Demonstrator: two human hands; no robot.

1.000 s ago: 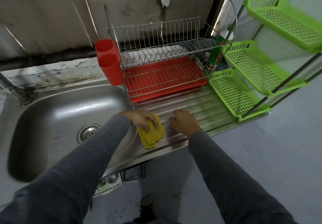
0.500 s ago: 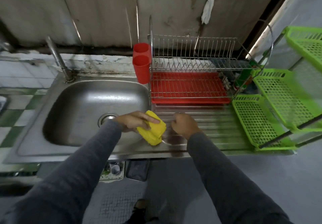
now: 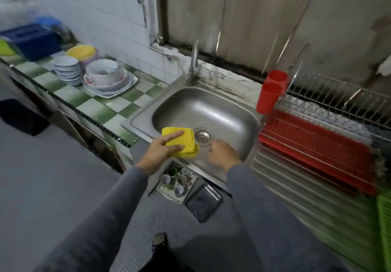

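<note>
Fingers [image 3: 174,135] of the left hand [image 3: 158,154] pinch the folded yellow cloth [image 3: 187,142]. One lies long across its top and the others are hidden beneath, probably to keep the pad flat and folded for wiping. In the head view the cloth hangs over the front left of the sink [image 3: 232,110], just beside the drain [image 3: 202,137]. The left forearm reaches forward with the wrist level. The right hand [image 3: 222,154] hovers over the basin's near side, knuckles up. Its fingers are tucked out of sight, so I cannot tell their state.
</note>
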